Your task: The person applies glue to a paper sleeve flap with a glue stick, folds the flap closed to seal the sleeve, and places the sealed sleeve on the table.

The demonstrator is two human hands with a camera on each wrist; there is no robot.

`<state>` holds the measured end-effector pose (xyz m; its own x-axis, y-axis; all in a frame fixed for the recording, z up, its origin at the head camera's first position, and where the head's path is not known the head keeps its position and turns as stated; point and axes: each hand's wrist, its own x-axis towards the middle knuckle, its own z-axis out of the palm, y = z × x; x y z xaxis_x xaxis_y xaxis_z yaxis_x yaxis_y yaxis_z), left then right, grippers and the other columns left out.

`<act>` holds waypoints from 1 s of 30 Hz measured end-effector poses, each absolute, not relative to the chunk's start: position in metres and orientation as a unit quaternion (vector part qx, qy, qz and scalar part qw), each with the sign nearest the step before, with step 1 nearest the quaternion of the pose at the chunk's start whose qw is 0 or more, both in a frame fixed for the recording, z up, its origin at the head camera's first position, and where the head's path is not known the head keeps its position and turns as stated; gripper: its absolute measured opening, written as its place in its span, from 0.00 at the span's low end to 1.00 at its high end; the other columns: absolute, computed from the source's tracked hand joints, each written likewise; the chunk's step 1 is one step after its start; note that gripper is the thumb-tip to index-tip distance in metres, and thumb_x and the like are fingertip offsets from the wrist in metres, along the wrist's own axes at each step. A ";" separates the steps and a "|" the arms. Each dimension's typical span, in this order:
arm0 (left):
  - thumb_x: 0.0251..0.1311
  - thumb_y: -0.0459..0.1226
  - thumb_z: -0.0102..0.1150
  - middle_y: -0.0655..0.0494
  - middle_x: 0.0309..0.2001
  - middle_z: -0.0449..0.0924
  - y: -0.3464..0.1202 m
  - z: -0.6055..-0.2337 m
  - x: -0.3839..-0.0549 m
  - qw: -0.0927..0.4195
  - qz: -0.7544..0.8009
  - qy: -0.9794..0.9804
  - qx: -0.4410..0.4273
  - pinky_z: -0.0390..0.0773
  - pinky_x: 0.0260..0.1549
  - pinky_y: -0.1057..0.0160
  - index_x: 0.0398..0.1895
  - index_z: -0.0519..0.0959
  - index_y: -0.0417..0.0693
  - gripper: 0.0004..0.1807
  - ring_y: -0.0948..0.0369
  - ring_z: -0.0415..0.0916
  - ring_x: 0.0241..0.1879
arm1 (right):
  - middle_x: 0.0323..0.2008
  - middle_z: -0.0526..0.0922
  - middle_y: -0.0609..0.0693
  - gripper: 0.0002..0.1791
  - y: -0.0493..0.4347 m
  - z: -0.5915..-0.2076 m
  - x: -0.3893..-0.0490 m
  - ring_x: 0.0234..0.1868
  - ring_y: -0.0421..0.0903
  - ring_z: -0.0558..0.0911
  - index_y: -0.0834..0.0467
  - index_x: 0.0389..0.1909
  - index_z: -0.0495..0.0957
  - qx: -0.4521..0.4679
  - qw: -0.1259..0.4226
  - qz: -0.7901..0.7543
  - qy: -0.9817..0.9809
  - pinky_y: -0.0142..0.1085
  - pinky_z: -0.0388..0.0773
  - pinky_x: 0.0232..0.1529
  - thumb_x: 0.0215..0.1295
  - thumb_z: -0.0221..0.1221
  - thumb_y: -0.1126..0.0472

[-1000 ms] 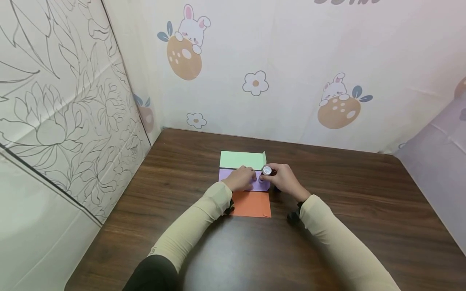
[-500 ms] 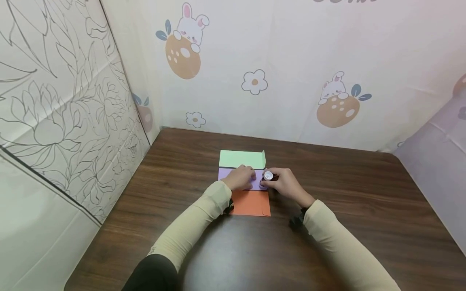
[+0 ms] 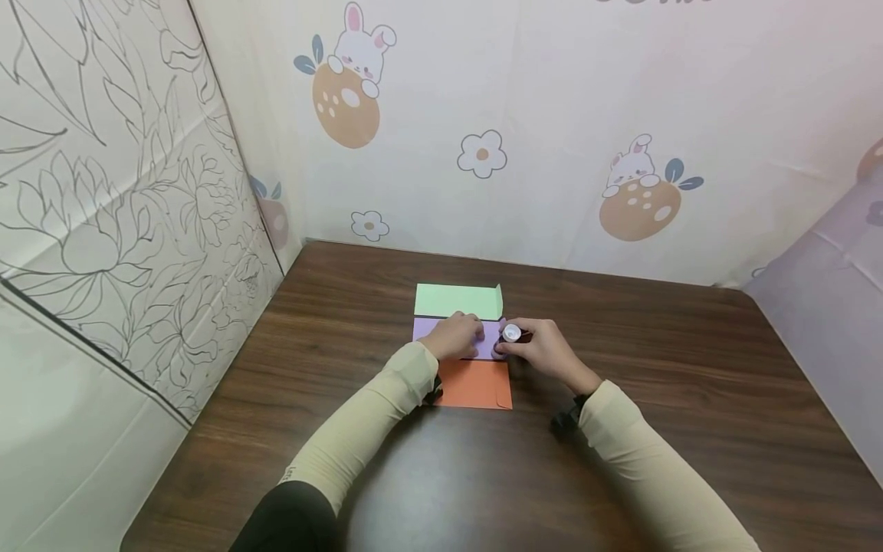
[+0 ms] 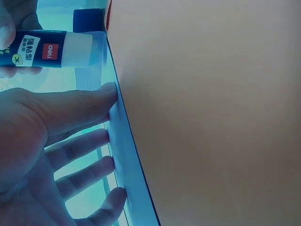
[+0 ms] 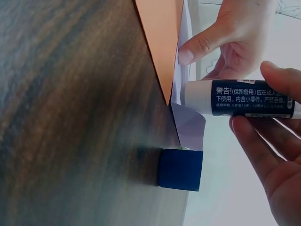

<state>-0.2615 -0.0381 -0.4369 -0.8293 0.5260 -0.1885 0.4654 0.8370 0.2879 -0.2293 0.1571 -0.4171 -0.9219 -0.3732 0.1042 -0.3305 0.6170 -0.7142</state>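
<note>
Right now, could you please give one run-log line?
left hand: rests on purple envelope; right hand: holds glue stick at envelope's flap end; blue cap: on table

The glue stick point(image 4: 54, 49) reads "deli" in a red square point(image 4: 50, 52), "强粘型" on a white patch point(image 4: 29, 49), and "警告!" heading small print point(image 5: 249, 99).

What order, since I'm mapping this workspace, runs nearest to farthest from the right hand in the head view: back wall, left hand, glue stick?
1. Glue stick: held by the right hand.
2. Left hand: to the left, on the purple envelope.
3. Back wall: ahead, beyond the table.
</note>
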 end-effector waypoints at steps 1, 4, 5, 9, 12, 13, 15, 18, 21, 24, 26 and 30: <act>0.61 0.41 0.64 0.56 0.56 0.77 -0.038 -0.437 -0.261 0.131 0.115 0.950 0.261 0.76 0.55 0.55 0.51 0.81 0.51 0.15 0.56 0.71 0.59 | 0.37 0.87 0.56 0.17 0.157 -0.417 -0.229 0.36 0.46 0.83 0.62 0.43 0.84 -0.194 0.026 -0.394 0.898 0.30 0.79 0.36 0.54 0.71 0.59; 0.61 0.41 0.64 0.56 0.56 0.77 -0.038 -0.437 -0.261 0.131 0.112 0.950 0.260 0.76 0.55 0.55 0.51 0.81 0.51 0.15 0.56 0.71 0.59 | 0.37 0.87 0.57 0.17 0.158 -0.417 -0.230 0.37 0.47 0.84 0.62 0.43 0.83 -0.191 0.023 -0.400 0.896 0.30 0.79 0.35 0.54 0.71 0.58; 0.61 0.41 0.64 0.56 0.56 0.77 -0.038 -0.437 -0.261 0.131 0.112 0.950 0.260 0.75 0.55 0.55 0.51 0.81 0.51 0.15 0.56 0.71 0.59 | 0.38 0.87 0.57 0.17 0.158 -0.416 -0.230 0.37 0.47 0.84 0.62 0.43 0.83 -0.191 0.022 -0.403 0.895 0.30 0.79 0.35 0.55 0.71 0.58; 0.61 0.41 0.64 0.56 0.56 0.78 -0.038 -0.437 -0.261 0.131 0.112 0.950 0.261 0.75 0.56 0.56 0.51 0.81 0.51 0.15 0.56 0.71 0.59 | 0.38 0.86 0.58 0.19 0.159 -0.417 -0.231 0.37 0.48 0.85 0.64 0.45 0.82 -0.188 0.022 -0.411 0.892 0.30 0.80 0.35 0.55 0.71 0.59; 0.61 0.41 0.64 0.56 0.56 0.78 -0.038 -0.437 -0.261 0.131 0.113 0.950 0.260 0.75 0.56 0.56 0.51 0.82 0.51 0.15 0.56 0.71 0.58 | 0.38 0.86 0.58 0.19 0.159 -0.418 -0.232 0.37 0.48 0.84 0.64 0.45 0.82 -0.184 0.022 -0.412 0.892 0.29 0.80 0.35 0.55 0.71 0.59; 0.61 0.41 0.64 0.56 0.56 0.78 -0.038 -0.437 -0.261 0.131 0.114 0.950 0.260 0.75 0.56 0.56 0.51 0.82 0.51 0.15 0.56 0.71 0.58 | 0.39 0.86 0.58 0.19 0.159 -0.418 -0.232 0.37 0.48 0.84 0.64 0.45 0.82 -0.183 0.022 -0.413 0.892 0.29 0.79 0.35 0.55 0.71 0.59; 0.61 0.41 0.64 0.56 0.56 0.77 -0.038 -0.437 -0.261 0.130 0.115 0.950 0.260 0.75 0.56 0.56 0.51 0.82 0.51 0.15 0.56 0.71 0.58 | 0.39 0.86 0.58 0.18 0.159 -0.418 -0.232 0.37 0.48 0.84 0.64 0.45 0.82 -0.181 0.021 -0.413 0.892 0.29 0.79 0.35 0.55 0.71 0.59; 0.61 0.41 0.64 0.56 0.56 0.77 -0.038 -0.437 -0.261 0.131 0.117 0.950 0.260 0.75 0.56 0.56 0.51 0.82 0.51 0.15 0.56 0.71 0.58 | 0.39 0.86 0.58 0.18 0.159 -0.418 -0.232 0.37 0.48 0.84 0.64 0.45 0.82 -0.180 0.018 -0.416 0.891 0.29 0.79 0.35 0.55 0.71 0.59; 0.61 0.41 0.64 0.56 0.56 0.77 -0.038 -0.437 -0.261 0.132 0.119 0.949 0.259 0.75 0.56 0.56 0.51 0.81 0.51 0.15 0.56 0.71 0.58 | 0.39 0.86 0.59 0.18 0.159 -0.417 -0.232 0.37 0.48 0.83 0.63 0.44 0.83 -0.181 0.015 -0.416 0.891 0.29 0.79 0.35 0.54 0.71 0.59; 0.61 0.42 0.64 0.56 0.55 0.77 -0.038 -0.437 -0.262 0.132 0.117 0.950 0.259 0.75 0.55 0.56 0.50 0.81 0.51 0.14 0.57 0.71 0.58 | 0.38 0.86 0.58 0.17 0.159 -0.416 -0.232 0.36 0.46 0.83 0.62 0.43 0.83 -0.180 0.011 -0.415 0.892 0.30 0.79 0.35 0.54 0.71 0.59; 0.61 0.42 0.64 0.56 0.55 0.77 -0.038 -0.436 -0.262 0.133 0.117 0.949 0.260 0.75 0.55 0.56 0.48 0.81 0.51 0.13 0.57 0.71 0.58 | 0.38 0.86 0.57 0.16 0.159 -0.417 -0.233 0.35 0.46 0.83 0.62 0.42 0.83 -0.180 0.008 -0.414 0.892 0.30 0.79 0.35 0.54 0.71 0.59; 0.61 0.42 0.64 0.57 0.53 0.78 -0.039 -0.435 -0.262 0.134 0.115 0.949 0.261 0.75 0.54 0.57 0.46 0.81 0.51 0.12 0.57 0.71 0.58 | 0.37 0.86 0.57 0.16 0.160 -0.417 -0.234 0.34 0.45 0.83 0.62 0.43 0.83 -0.180 0.007 -0.418 0.890 0.29 0.79 0.33 0.54 0.71 0.59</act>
<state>-0.2620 -0.0387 -0.4355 -0.8277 0.5264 -0.1943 0.4644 0.8370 0.2892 -0.2342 0.1604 -0.4169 -0.9352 -0.3266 0.1371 -0.3141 0.5859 -0.7470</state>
